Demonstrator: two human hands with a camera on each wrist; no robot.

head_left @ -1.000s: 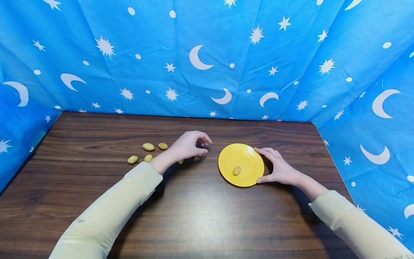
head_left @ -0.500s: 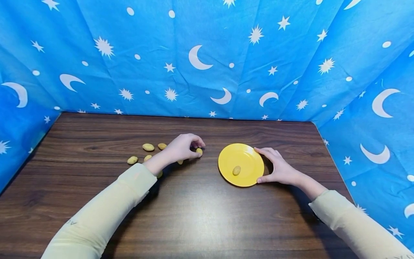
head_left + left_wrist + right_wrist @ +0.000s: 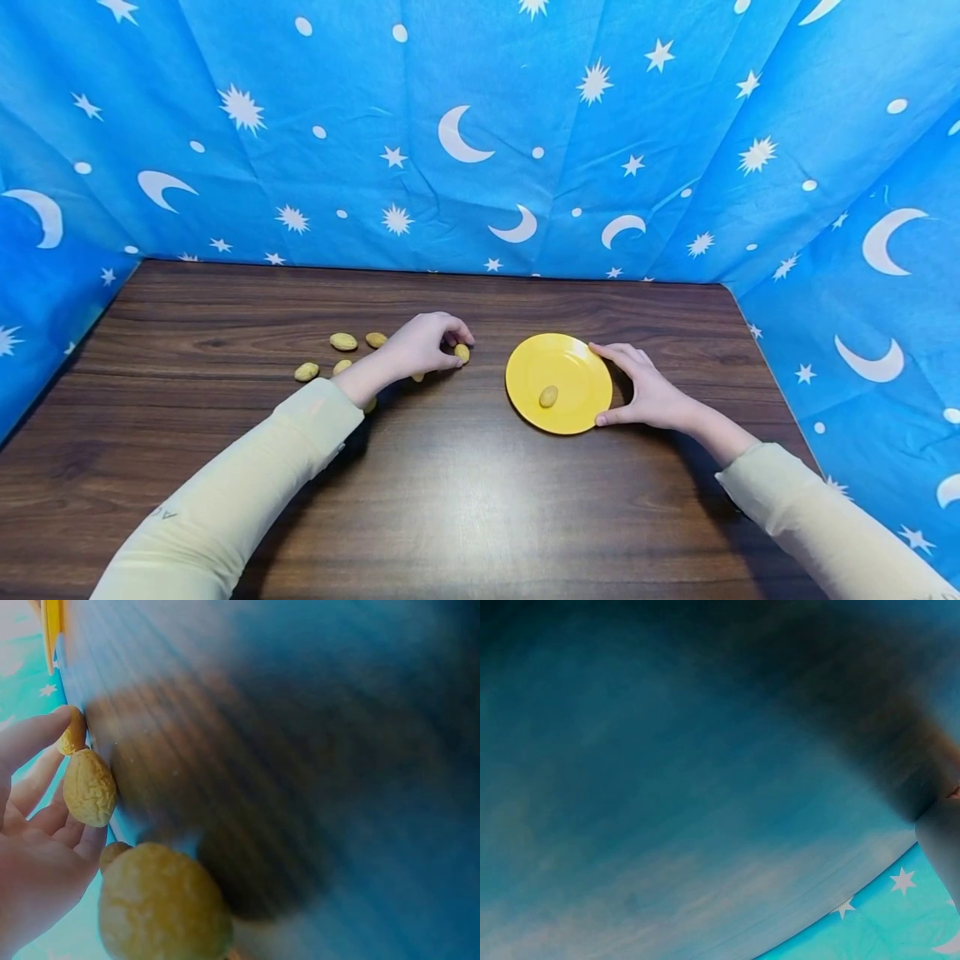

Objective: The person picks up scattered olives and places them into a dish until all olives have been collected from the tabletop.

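Thumb and fingers of my left hand (image 3: pixel 422 343) pinch a wrinkled yellow potato (image 3: pixel 462 354) low over the table, left of the plate; the left wrist view shows the same potato (image 3: pixel 73 731) at the fingertips. My right hand (image 3: pixel 651 392) grips the right rim of a round yellow plate (image 3: pixel 577 367) between thumb and fingers. One small potato (image 3: pixel 549 397) lies on the plate. Behind and beneath the left wrist are several more potatoes (image 3: pixel 343 342), some partly hidden by it. In the right wrist view only a sliver of the hand (image 3: pixel 941 844) shows.
Everything stands on a dark brown wooden table (image 3: pixel 465 500). A blue cloth (image 3: pixel 360 150) with white moons and stars hangs along the back and both sides. Near the left wrist camera, a loose potato (image 3: pixel 161 907) looms large.
My left hand has drawn back slightly to the left and lowered, its fingers closing on the potato, which came into view. The right hand and the plate have stayed put.
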